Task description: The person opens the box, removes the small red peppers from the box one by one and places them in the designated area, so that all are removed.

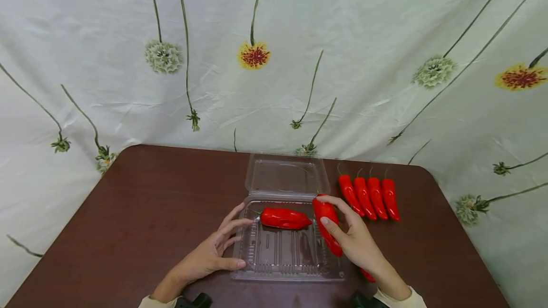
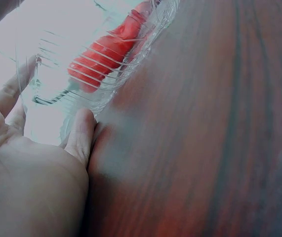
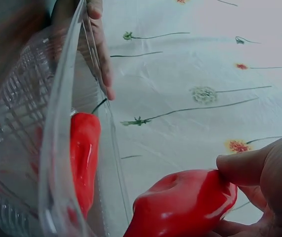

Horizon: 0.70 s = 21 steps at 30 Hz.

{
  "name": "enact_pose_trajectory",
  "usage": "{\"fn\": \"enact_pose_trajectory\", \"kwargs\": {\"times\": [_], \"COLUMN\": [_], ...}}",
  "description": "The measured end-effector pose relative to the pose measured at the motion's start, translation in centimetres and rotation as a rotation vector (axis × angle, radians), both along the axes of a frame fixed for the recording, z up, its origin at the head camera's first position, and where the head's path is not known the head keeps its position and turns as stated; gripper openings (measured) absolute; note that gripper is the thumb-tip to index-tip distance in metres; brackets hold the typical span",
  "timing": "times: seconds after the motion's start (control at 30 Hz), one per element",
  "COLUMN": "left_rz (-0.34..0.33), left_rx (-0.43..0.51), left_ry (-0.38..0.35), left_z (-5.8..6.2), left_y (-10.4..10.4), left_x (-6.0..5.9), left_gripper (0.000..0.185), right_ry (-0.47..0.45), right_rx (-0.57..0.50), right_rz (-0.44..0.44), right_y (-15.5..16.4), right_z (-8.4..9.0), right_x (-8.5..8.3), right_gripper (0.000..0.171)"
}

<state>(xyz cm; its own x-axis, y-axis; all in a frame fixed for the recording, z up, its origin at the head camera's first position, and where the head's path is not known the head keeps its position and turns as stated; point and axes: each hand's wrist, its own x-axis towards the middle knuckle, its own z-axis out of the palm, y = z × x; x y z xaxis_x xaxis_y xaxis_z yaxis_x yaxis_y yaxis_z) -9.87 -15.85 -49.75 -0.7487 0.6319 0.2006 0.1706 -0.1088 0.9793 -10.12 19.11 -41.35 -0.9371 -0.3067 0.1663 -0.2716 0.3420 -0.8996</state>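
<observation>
A clear plastic clamshell container sits on the table with its lid folded back. Inside its base, toward the rear, a red chili pepper lies crosswise, stem to the left. My right hand pinches a second red pepper between thumb and fingers, over the container's right side; the right wrist view shows this held pepper close up, beside the container wall. On the left, my left hand touches the container's left edge with fingers spread and fairly straight, thumb near the front corner.
Several red peppers lie in a row on the table right of the lid. Another red pepper shows partly beneath my right wrist. The brown table meets a flowered white cloth at the back.
</observation>
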Motion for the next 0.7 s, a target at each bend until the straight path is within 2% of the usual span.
{"fn": "enact_pose_trajectory", "kwargs": {"times": [0.17,0.33,0.47,0.57,0.7], "left_rz": [-0.004,-0.003,0.002,0.007,0.010], "left_rx": [0.015,0.023,0.016,0.003,-0.004], "left_ry": [0.003,0.009,0.000,-0.008,-0.012], "left_z": [0.0,0.0,-0.1,-0.1,-0.1], "left_y": [0.0,-0.1,-0.1,-0.1,0.0], "left_x": [0.0,0.0,0.0,0.0,0.0], "left_gripper": [0.074,0.075,0.075,0.075,0.074], "right_ry": [-0.024,-0.010,-0.022,-0.044,-0.075], "right_rx": [0.003,0.010,-0.040,-0.078,-0.092], "right_rz": [-0.037,-0.081,-0.079,-0.077,-0.117], "right_y": [1.1,2.4,3.4,4.1,5.0], "right_z": [0.5,0.8,0.9,1.0,1.2], "right_x": [-0.1,-0.1,-0.1,0.0,0.2], "right_gripper": [0.047,0.050,0.051,0.059,0.071]}}
